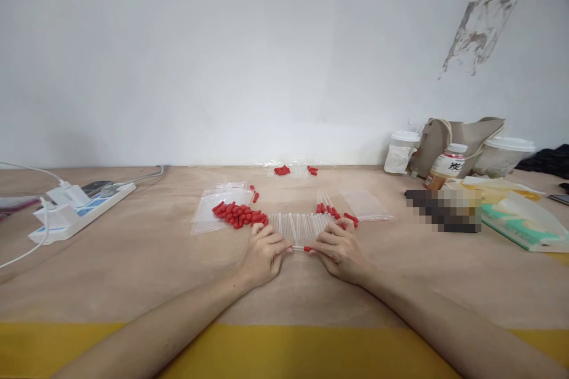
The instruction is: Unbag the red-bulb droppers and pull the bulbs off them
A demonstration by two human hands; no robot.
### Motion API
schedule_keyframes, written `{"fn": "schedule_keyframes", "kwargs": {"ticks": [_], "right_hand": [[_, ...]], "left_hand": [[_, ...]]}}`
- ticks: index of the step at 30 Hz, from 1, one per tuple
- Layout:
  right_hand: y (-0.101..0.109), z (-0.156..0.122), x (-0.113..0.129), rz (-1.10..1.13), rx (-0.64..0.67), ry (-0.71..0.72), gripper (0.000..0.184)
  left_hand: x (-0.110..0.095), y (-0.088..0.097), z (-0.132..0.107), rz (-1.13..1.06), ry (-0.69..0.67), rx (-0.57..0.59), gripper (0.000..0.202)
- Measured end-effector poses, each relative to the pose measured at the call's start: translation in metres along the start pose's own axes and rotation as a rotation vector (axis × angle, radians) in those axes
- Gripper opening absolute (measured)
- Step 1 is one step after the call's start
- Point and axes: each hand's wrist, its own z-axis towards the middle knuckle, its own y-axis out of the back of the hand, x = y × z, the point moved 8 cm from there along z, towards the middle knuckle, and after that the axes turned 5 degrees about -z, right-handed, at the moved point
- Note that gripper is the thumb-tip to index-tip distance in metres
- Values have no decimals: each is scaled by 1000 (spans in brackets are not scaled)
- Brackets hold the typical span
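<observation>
My left hand (267,253) pinches a thin clear dropper tube (298,247) lying level between both hands. At its other end, my right hand (340,249) is closed on a red rubber bulb (307,249), which meets the tube's end. Just beyond the fingers lies a row of clear tubes (302,226), side by side. A heap of red rubber bulbs (240,214) sits left of the row, partly on clear plastic bags (202,216). Beyond my right hand are several droppers with red bulbs (328,208) fitted.
Another clear bag (367,206) lies to the right. At the back are more red bulbs (281,170) on clear plastic. A power strip (95,210) with cables stands left. On the right are a bottle (447,166), lidded cups (402,151), a bag (466,136) and a tissue pack (518,225).
</observation>
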Motion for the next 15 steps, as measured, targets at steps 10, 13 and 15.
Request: {"fn": "schedule_keyframes", "kwargs": {"ticks": [10,13,15], "right_hand": [[10,-11,-26,46,-105,-87,15],[19,-20,-72,149,-225,-359,18],[20,-31,-107,220,-261,-584,24]], "left_hand": [[18,10,-8,-156,96,-156,21],[34,10,-9,-190,208,-197,22],[42,8,-9,-157,240,-208,27]]}}
